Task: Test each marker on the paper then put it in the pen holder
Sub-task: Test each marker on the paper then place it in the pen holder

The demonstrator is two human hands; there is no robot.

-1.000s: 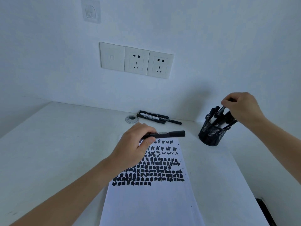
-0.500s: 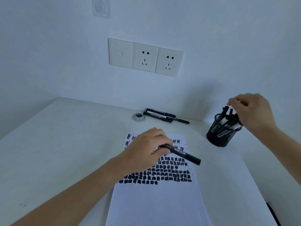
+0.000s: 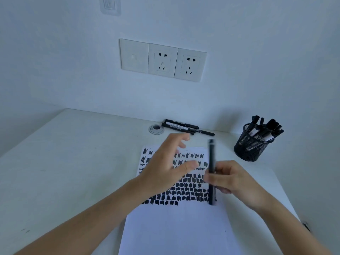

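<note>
A white sheet of paper (image 3: 176,229) lies on the desk, its upper half covered with black test marks. My right hand (image 3: 233,183) grips a black marker (image 3: 211,162) that stands nearly upright over the paper's right side. My left hand (image 3: 165,168) hovers over the marks just to the left of it, fingers spread, holding nothing. A black mesh pen holder (image 3: 252,146) with several markers in it stands at the back right. Three more black markers (image 3: 185,127) lie near the wall behind the paper.
A round cable grommet (image 3: 156,129) sits in the white desk (image 3: 64,162) left of the loose markers. Wall sockets (image 3: 162,60) are mounted above. A dark object (image 3: 306,225) shows at the desk's right edge.
The marker passed from my left hand to my right hand. My right hand came down from the pen holder to the paper, and my left hand opened. The marker turned from lying sideways to upright.
</note>
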